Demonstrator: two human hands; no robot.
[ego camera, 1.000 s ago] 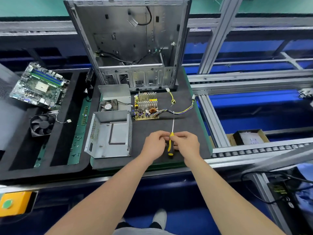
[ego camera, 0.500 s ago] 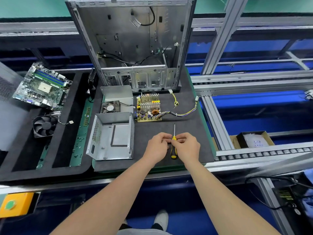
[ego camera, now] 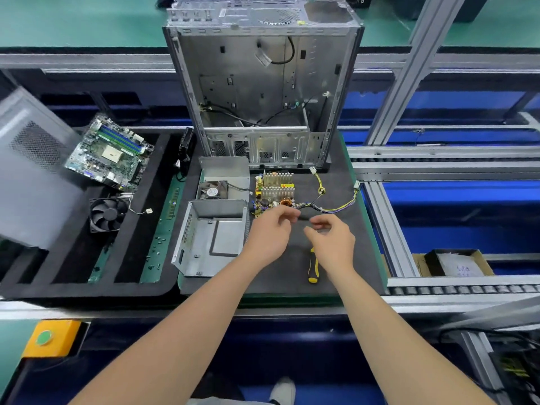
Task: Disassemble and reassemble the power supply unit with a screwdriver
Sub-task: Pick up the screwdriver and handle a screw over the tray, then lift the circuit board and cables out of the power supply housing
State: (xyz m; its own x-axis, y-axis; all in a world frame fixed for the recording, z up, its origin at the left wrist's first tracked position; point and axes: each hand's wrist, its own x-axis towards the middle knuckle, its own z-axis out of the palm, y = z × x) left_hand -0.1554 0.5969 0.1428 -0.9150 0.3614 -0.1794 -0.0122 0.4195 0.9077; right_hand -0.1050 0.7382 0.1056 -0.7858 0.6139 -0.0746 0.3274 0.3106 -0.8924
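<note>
Both my hands hover over the black mat (ego camera: 344, 258); the screwdriver (ego camera: 312, 266) lies loose just below centre frame.

My right hand (ego camera: 330, 241) hangs open, fingers relaxed, above the yellow-and-black screwdriver, which rests on the mat beside my wrist. My left hand (ego camera: 271, 232) curls its fingers at the wire bundle (ego camera: 330, 207) by the power supply circuit board (ego camera: 273, 191); I cannot tell whether it grips anything. The open metal housing (ego camera: 214, 238) sits left of it.

Screwdriver (ego camera: 312, 266): yellow and black handle, lying flat on the dark mat (ego camera: 277, 283), near its front edge.
Metal box (ego camera: 213, 241): grey, open on top, left of the screwdriver.
Lid (ego camera: 223, 169): grey, with a small fan (ego camera: 212, 190), just behind the box.
Board (ego camera: 273, 190): silver fins on top, coloured wires (ego camera: 336, 206) trailing right.
</note>
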